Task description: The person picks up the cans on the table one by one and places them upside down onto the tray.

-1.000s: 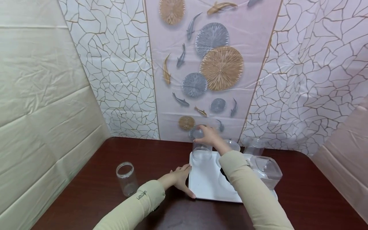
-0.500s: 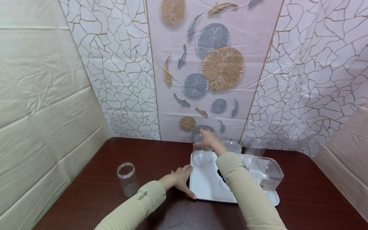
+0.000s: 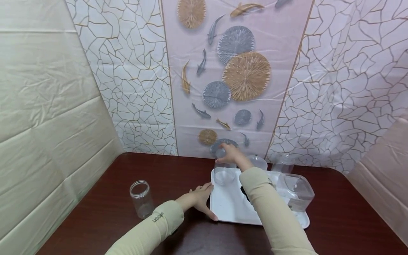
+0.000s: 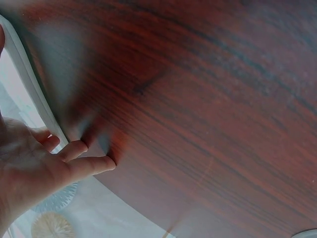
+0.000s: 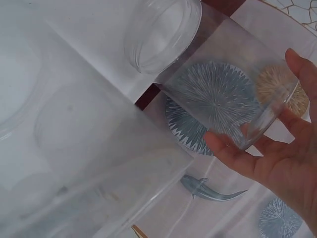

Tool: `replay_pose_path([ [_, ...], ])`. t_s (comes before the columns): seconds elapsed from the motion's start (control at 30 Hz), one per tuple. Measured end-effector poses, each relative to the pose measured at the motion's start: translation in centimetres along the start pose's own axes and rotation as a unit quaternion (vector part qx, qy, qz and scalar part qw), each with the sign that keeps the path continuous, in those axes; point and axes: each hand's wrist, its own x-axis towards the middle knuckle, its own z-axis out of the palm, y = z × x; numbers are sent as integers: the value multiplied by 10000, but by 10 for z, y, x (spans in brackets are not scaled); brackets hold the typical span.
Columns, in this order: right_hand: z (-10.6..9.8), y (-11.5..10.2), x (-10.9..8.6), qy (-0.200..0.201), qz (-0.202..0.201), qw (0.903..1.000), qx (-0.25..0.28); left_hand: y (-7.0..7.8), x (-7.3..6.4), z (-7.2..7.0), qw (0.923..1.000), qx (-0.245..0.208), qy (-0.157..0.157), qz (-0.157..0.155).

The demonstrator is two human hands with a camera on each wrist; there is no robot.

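Note:
At the back left corner of the white tray (image 3: pixel 227 205), my right hand (image 3: pixel 232 154) holds a clear plastic jar (image 3: pixel 224 176) by its base end. The right wrist view shows fingers and thumb round the base, with the threaded mouth (image 5: pixel 166 37) at the far end from the hand, so the jar stands mouth down. My left hand (image 3: pixel 200 199) rests against the tray's left edge, thumb at the front corner. In the left wrist view its fingers are spread, some fingertips (image 4: pixel 106 162) touching the dark table beside the tray rim (image 4: pixel 37 94).
A second clear jar (image 3: pixel 141 200) stands mouth up on the table at left. A clear rectangular container (image 3: pixel 299 194) sits at the tray's right side. Behind are a round clear container (image 3: pixel 258 163) and another clear jar (image 3: pixel 283 163). A patterned cloth hangs behind the table.
My right hand has come down slightly with the jar, and the right forearm has shifted a little to the left. My left hand stays at the tray edge.

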Motion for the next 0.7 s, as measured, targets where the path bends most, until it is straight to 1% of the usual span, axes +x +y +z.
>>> replay_pose_path([
  [0.2,-1,-3,-5,-263,269,9992,-136,-4,6,5,10000,43,45,66],
  [0.3,0,-7,-5,-337,396,9986,-138,-5,6,4,10000,43,64,59],
  [0.43,0,-10,-6,-428,542,9975,-130,-4,5,2,10000,35,-10,41],
  [0.6,0,-12,-8,-513,618,9966,-183,-1,3,3,10000,49,30,12],
  [0.7,0,-12,-9,-533,713,9958,-197,-1,3,3,10000,96,-25,-5],
])
